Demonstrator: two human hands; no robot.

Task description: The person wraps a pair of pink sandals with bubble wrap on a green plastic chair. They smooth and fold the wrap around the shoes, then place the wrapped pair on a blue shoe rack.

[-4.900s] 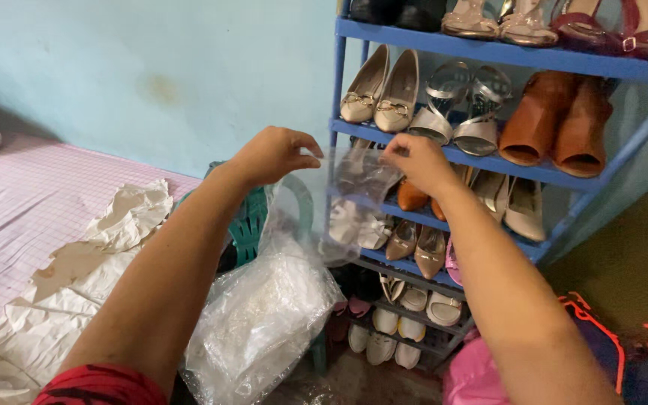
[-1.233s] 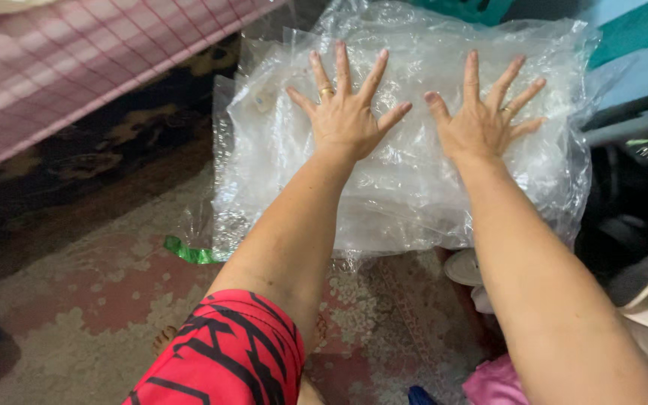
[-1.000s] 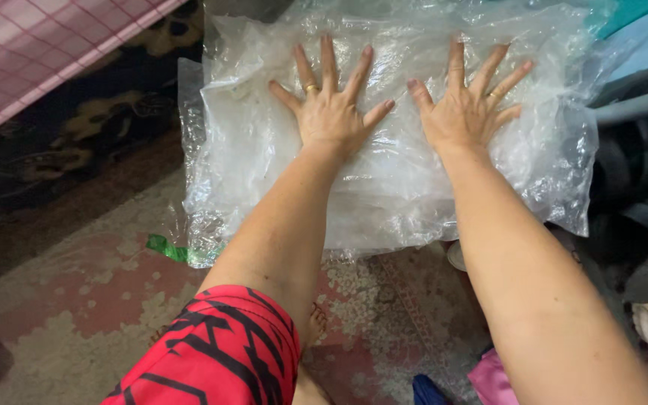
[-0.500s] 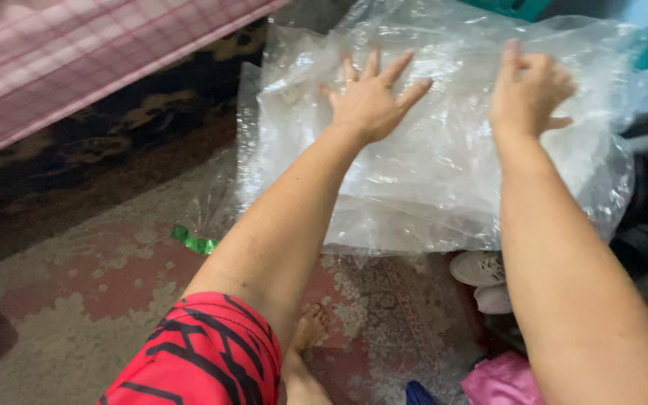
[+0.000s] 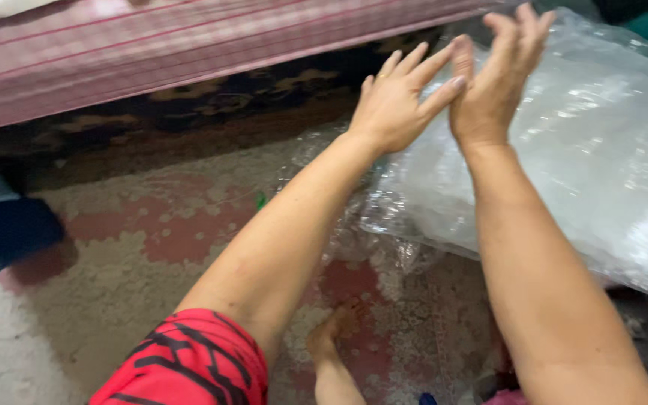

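Observation:
A big stack of clear plastic bags (image 5: 594,165) lies at the right, raised off the floor. My left hand (image 5: 399,101) is lifted with its fingers spread, at the stack's left end. My right hand (image 5: 496,75) is beside it, fingers straight and together, over the stack's upper left corner. The two hands are close, almost touching, and neither holds anything. Whether they touch the plastic is unclear because the picture is blurred. My left arm wears a red and black patterned sleeve (image 5: 181,360).
A bed with a pink checked sheet (image 5: 189,45) runs along the top, dark space under it. The floor is a worn red and beige patterned carpet (image 5: 144,255). My bare foot (image 5: 331,337) shows below. A dark blue object (image 5: 1,225) sits at the left.
Both hands lay flat and spread on the plastic stack a second ago. They have lifted and come together at its left end, and the view has swung left.

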